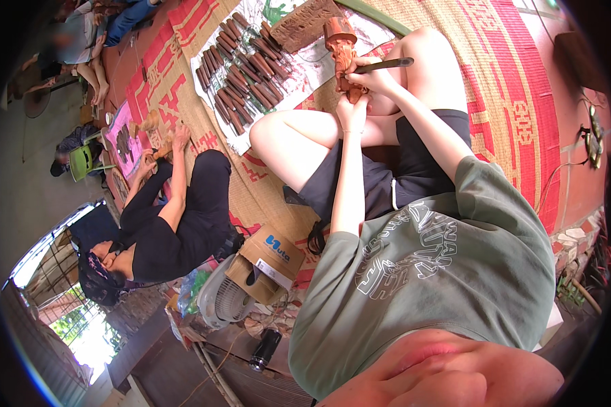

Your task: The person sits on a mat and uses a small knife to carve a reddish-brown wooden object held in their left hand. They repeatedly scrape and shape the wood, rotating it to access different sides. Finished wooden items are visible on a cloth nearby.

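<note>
Black-clad, a second person (176,224) sits at the left of the view on the woven mat (502,74), bent over a small piece of wood with both hands near a pink cloth. Just below that person lie a white fan (224,298) and a cardboard box (268,261). Further right, toward the top, a row of dark-handled carving chisels (237,64) lies on a pale sheet (305,74), beside a carved brown block (304,24). Next comes the reddish wooden figurine (341,57), standing upright just past the wearer's bare knees. The left hand (353,112) has its fingers clenched around the figurine's lower part, steadying it. The right hand (375,80) grips a dark chisel (383,65) in closed fingers, the tool lying roughly level with its tip against the figurine's side.
</note>
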`<state>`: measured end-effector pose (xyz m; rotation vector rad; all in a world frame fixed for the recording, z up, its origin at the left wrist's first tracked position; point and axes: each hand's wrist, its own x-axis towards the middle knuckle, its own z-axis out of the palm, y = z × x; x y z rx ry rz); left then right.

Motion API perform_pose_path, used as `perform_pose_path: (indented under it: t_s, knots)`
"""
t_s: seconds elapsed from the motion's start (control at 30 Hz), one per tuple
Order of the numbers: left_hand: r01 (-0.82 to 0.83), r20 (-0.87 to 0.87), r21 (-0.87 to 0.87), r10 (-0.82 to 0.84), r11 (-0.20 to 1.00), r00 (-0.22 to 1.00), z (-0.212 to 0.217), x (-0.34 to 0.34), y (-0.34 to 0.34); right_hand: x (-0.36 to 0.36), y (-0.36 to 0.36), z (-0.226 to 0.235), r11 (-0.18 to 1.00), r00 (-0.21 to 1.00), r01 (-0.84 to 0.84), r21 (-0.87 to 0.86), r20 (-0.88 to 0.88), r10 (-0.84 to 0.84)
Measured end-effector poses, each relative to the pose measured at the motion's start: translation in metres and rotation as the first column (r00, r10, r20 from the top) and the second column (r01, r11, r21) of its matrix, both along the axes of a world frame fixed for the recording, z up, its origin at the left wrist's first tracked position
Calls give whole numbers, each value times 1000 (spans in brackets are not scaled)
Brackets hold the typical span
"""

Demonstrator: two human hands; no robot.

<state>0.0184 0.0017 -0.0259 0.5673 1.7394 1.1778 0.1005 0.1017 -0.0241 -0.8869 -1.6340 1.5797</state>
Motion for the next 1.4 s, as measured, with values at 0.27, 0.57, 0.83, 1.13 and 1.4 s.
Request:
perform_pose_path:
  t_s: [0.27,0.57,0.83,1.13,1.4]
  knots:
    - [-9,11,26,8,1000,1000,-3,1,0,2,10,2,976,952,97,-196,-268,-149]
    - [5,-22,35,-4,999,1000,-6,0,-1,5,6,11,997,997,-73,8,23,73]
    - [-8,-31,10,8,1000,999,0,3,0,1,9,-8,991,994,-78,-108,-80,70]
    - [-32,20,18,31,999,999,-6,2,-1,5,26,5,981,979,188,41,-91,-184]
    - [-20,-1,21,20,1000,1000,-8,2,-1,8,13,9,991,990,-130,27,58,129]
